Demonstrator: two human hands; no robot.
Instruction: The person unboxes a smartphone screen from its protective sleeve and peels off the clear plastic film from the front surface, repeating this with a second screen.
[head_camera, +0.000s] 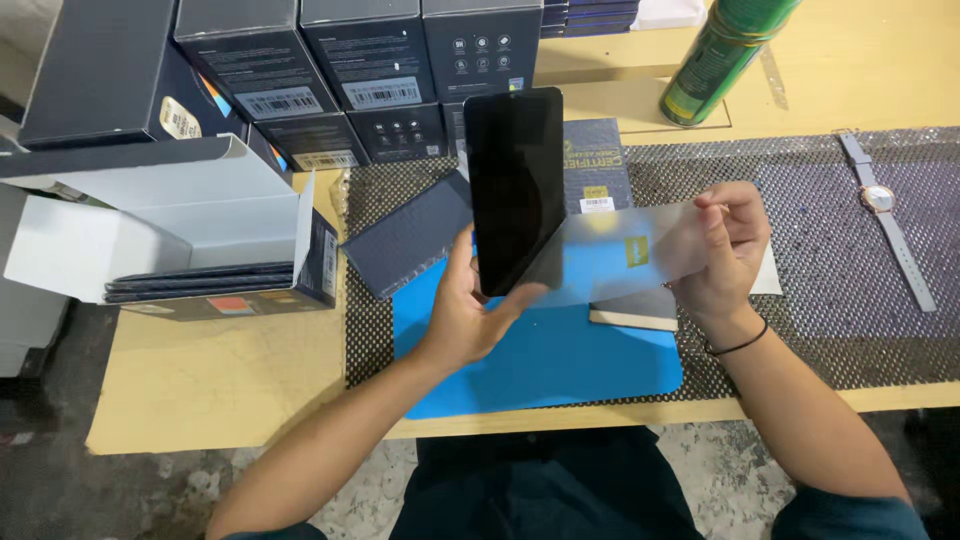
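The left hand (470, 310) was closed around the lower end of a black, glossy, rectangular smartphone (515, 190), thumb on its near edge and fingers behind, holding it upright and slightly tilted above a bright blue rectangular mat (530, 365). Just to the right of the phone, the right hand (722, 250) was pinched shut, thumb against fingertips, on one end of a thin, clear plastic film sheet (620, 250) bearing a small yellow tab; the sheet's other end met the phone's right edge. Below the film and to the phone's lower right, a small flat tan-edged card (635, 310) lay on the blue mat. The mat rested on a dark mesh non-slip pad (850, 320), which covered a pale wooden surface (220, 380). Just left of the phone lay a dark grey textured flat box (405, 240), tilted on the mesh pad. Further left of the phone stood an open white cardboard carton (190, 230) with dark flat boxes stacked inside. Directly behind the phone lay a dark printed packet (600, 165). Well to the right of the phone, a wristwatch with a grey strap (885, 210) lay stretched out on the mesh pad. Beyond the phone, to its far left, dark retail boxes (370, 60) stood in rows, and to its far right a green cylindrical spray can (720, 55) leaned on the wooden surface.
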